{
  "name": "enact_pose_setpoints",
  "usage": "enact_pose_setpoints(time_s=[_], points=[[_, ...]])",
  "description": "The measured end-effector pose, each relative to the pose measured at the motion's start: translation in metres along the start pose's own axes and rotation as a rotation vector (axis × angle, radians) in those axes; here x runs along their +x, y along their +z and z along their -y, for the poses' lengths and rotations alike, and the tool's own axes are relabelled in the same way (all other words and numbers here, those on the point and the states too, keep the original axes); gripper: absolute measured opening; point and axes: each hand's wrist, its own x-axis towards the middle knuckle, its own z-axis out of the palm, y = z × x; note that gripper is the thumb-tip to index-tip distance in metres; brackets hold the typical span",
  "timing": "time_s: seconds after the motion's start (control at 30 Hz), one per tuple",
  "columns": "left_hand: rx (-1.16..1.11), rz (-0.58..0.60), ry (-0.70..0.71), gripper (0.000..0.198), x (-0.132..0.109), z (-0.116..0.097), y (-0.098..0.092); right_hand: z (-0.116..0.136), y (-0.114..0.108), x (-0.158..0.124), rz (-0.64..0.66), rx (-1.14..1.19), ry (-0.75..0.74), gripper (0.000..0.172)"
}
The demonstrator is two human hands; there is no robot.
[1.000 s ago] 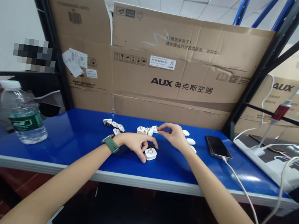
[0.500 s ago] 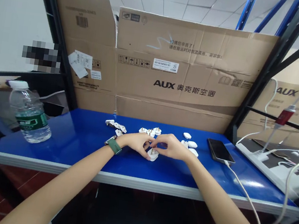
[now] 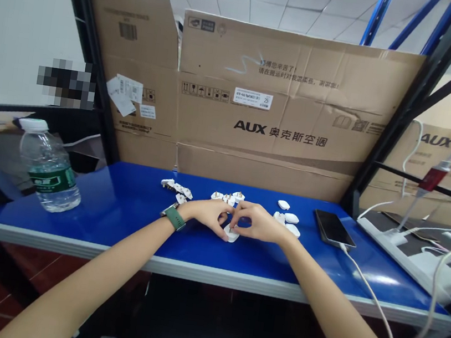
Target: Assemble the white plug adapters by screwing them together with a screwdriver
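Both hands meet over one white plug on the blue tabletop, which lies near the front edge with its pin side up. Left hand comes in from the plug's left, thumb against its near left side and fingers curled round behind — partly hidden, so I cannot tell how firmly they hold. Right hand reaches in from the plug's right, thumb and forefinger drawn close together just over its top; whether they grip a pin or some small part is too small to tell. On the left wrist is a watch with a green strap.

Just behind the plug stand three more plugs, pins upward and close together. Farther back to its left lies a cluster of white parts; to its right, several white pieces sit in a loose group. Well to the plug's right rests a phone, dark screen up, with a white cable at its near end — and well to its left stands a water bottle.
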Motion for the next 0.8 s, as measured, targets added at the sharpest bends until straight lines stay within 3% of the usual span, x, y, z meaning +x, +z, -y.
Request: enact_pose_setpoints(time_s=[0.6, 0.8], points=[[-0.004, 0.015, -0.008, 0.053, -0.0002, -0.0007, -0.0003, -0.0066, 0.0022, 0.0027, 0.052, 0.029, 0.059, 0.007], [0.01, 0.0, 0.013, 0.051, 0.0004, 0.0, 0.0001, -0.0025, -0.0018, 0.0015, 0.034, 0.044, 0.015, 0.012]])
